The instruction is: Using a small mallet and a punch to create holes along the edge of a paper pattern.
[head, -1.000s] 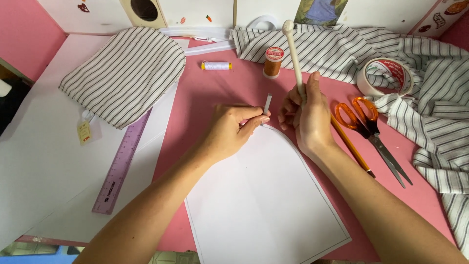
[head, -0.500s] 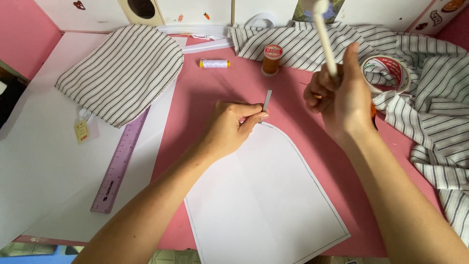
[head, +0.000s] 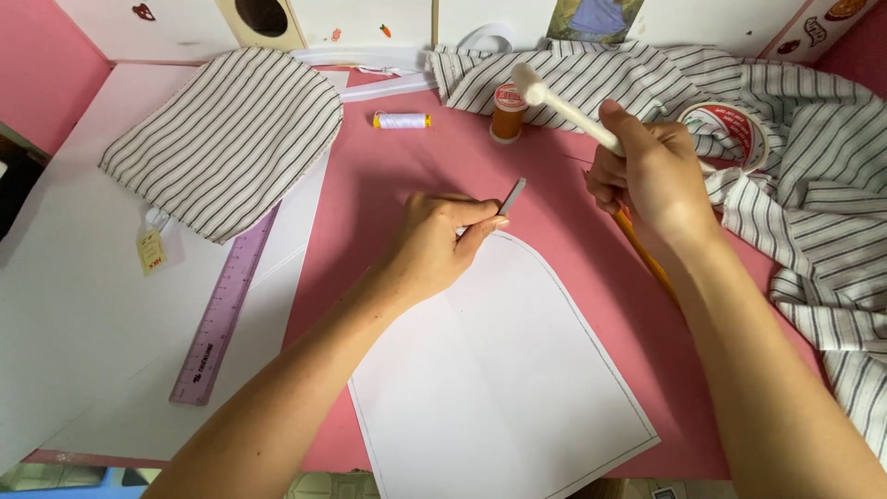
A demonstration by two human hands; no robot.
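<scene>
Left hand (head: 434, 245) pinches a small metal punch (head: 512, 196) at the rounded top of the white paper pattern (head: 499, 370) near the pink table's front edge; right hand (head: 651, 176) fists a white mallet (head: 564, 106) above, orange thread spool (head: 507, 113) farther back.

A: the white mallet (head: 554, 103) looks like smooth, slightly glossy plastic, and the little punch (head: 512, 196) is dull grey metal.

B: yep. Pattern sheet (head: 499, 370) is matt white paper, striped fabric (head: 222, 139) is soft woven cloth, ruler (head: 224, 310) see-through purple plastic.
</scene>
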